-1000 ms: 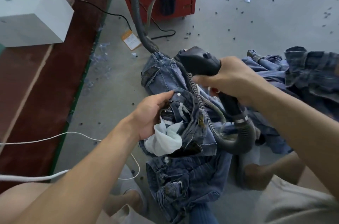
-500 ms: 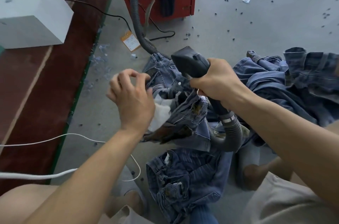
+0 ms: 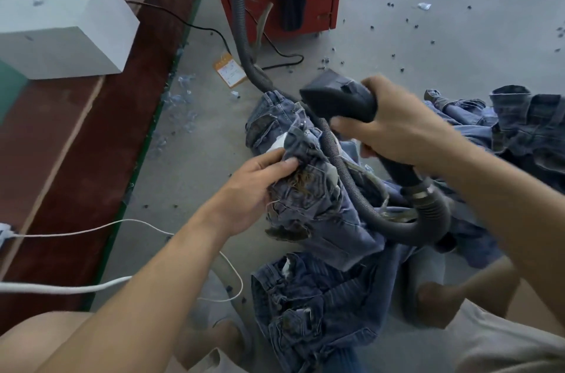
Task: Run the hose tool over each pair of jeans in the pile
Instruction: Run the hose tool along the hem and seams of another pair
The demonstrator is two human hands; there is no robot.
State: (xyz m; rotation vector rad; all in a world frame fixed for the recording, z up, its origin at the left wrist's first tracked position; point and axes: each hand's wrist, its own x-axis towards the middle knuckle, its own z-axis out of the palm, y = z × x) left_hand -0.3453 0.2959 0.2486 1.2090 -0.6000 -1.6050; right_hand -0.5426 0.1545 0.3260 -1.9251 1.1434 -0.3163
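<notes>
1. Step in hand: working one pair of jeans (image 3: 308, 189) from the pile (image 3: 504, 122); garment bunched up off the floor (image 3: 428, 36), seemingly being readied for a pass with the hose tool (image 3: 339, 97).
2. L hand (image 3: 253, 189): fingers (image 3: 275, 163) curled into the denim, gripping a wad of waistband/pocket area. White pocket lining (image 3: 279, 142) pokes out just past the fingertips; frayed brownish patch sits right under them.
3. R hand (image 3: 394, 131): fingers wrapped tight round the tool's black handle, thumb side up. Nozzle head sticks out beyond the knuckles, pointing away from the person, above the held jeans; looks apart from the cloth, can't confirm contact.
4. Ribbed hose (image 3: 348, 177) drops below the R palm, loops back under the wrist, runs across the held jeans close to the L fingertips, then off to the red machine (image 3: 275, 5).
5. More jeans: another pair (image 3: 312, 311) on the floor below the L wrist; rest of pile beyond the R forearm.
6. Progress, judged: mid-task; which pairs are done can't be told.
7. Next move calls for: tilt nozzle down to the fabric the L fingers hold, keep cloth taut, sweep it. Watch the hose doesn't snag the bunch.
</notes>
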